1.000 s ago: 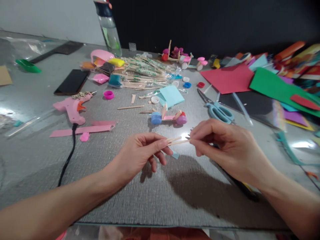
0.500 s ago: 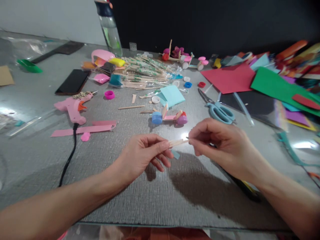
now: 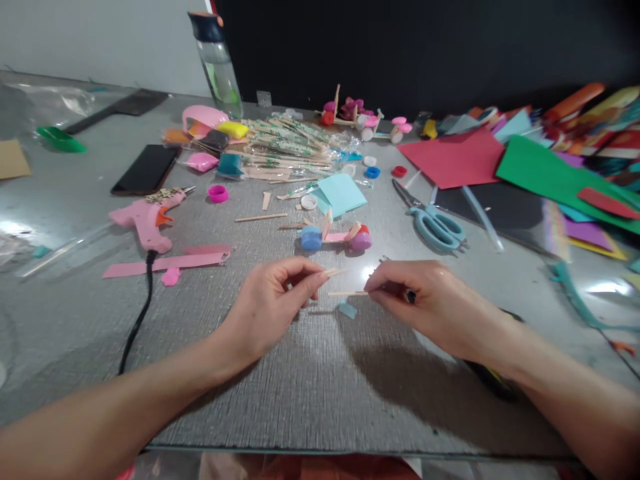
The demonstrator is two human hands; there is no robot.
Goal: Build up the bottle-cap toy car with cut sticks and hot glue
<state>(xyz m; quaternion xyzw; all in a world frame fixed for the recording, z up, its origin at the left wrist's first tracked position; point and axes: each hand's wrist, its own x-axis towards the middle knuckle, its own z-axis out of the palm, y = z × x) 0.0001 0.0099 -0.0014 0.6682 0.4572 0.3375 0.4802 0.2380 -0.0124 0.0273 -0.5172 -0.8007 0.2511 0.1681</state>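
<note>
Two sticks (image 3: 336, 272), one per hand (image 3: 273, 300)

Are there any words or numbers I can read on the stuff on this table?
None can be read.
Wrapped sticks: green print on the wrappers, too small and blurred to read.
Glue gun: patterned patch, no legible letters.
Water bottle, phone, scissors: no visible text.
</note>
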